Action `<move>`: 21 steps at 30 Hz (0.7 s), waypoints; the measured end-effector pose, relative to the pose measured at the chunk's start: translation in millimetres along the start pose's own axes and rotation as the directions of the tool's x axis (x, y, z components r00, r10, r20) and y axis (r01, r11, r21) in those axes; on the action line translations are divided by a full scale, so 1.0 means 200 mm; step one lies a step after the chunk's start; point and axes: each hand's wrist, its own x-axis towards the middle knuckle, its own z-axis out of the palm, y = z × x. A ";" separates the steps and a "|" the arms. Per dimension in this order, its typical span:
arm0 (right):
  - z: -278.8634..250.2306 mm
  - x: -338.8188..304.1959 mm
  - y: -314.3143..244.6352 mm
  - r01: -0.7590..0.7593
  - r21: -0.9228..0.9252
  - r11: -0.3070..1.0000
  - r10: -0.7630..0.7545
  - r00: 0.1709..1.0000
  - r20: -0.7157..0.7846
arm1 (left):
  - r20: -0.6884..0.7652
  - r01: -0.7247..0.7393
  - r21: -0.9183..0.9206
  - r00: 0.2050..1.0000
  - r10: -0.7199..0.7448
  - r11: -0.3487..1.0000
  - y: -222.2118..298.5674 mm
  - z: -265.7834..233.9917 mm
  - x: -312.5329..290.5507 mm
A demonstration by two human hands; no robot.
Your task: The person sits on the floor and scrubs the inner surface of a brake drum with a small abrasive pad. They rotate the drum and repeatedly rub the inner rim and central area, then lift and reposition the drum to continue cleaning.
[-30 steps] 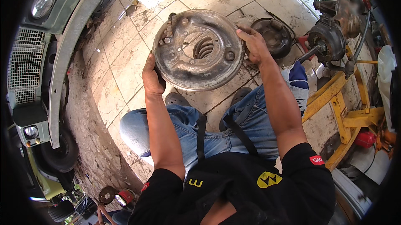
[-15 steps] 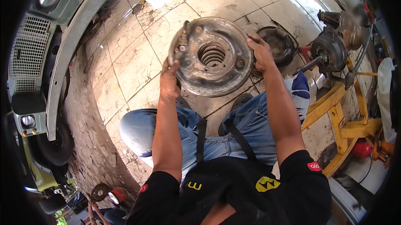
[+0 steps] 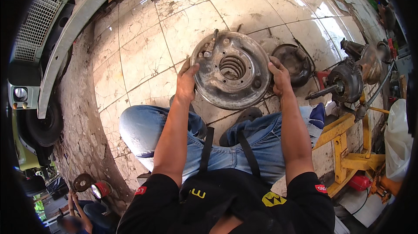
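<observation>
Between my hands is a round, worn metal brake backing plate (image 3: 212,88), its face turned up toward me. My left hand (image 3: 186,81) grips its left rim, thumb on the face and fingers partly hidden behind the edge. On the opposite rim my right hand (image 3: 280,75) is closed in the same way. A coil spring (image 3: 231,65) shows through the plate's round central hole. Close to my right hand, a dark round brake part (image 3: 292,65) lies on the tiles. I cannot tell whether the plate touches anything underneath.
At right stand a yellow metal frame (image 3: 348,161) and an axle hub assembly (image 3: 346,79), near a white plastic bag (image 3: 398,140). A vehicle's bumper (image 3: 65,47) curves along the left. Another person (image 3: 82,216) sits at lower left by a red can (image 3: 102,189). Cracked tiles (image 3: 139,55) cover the floor.
The whole view has shifted, with the floor parts sitting lower in the picture. The plate looks slightly smaller and a little farther from me. Both hands keep their grip on its rim.
</observation>
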 end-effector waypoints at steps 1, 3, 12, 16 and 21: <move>0.00 -0.01 -0.01 -0.028 -0.011 1.000 0.028 1.000 0.005 | -0.038 0.019 0.028 0.999 -0.018 0.999 0.00 0.01 0.00; 0.08 -0.06 -0.10 -0.064 -0.034 0.997 0.064 0.998 0.013 | -0.125 0.045 0.080 0.992 -0.034 0.996 0.01 0.00 0.00; 0.05 -0.02 -0.06 -0.030 0.074 0.997 0.027 0.999 0.038 | -0.177 0.058 0.062 0.983 -0.046 0.996 -0.13 -0.12 0.13; 0.04 -0.01 -0.06 -0.025 0.094 0.995 0.024 1.000 0.012 | -0.131 0.077 0.066 0.989 -0.068 0.995 -0.08 -0.02 0.06; 0.02 0.04 -0.03 -0.007 0.072 0.997 0.006 1.000 0.021 | -0.146 0.090 0.000 0.985 -0.089 0.996 -0.09 -0.03 0.07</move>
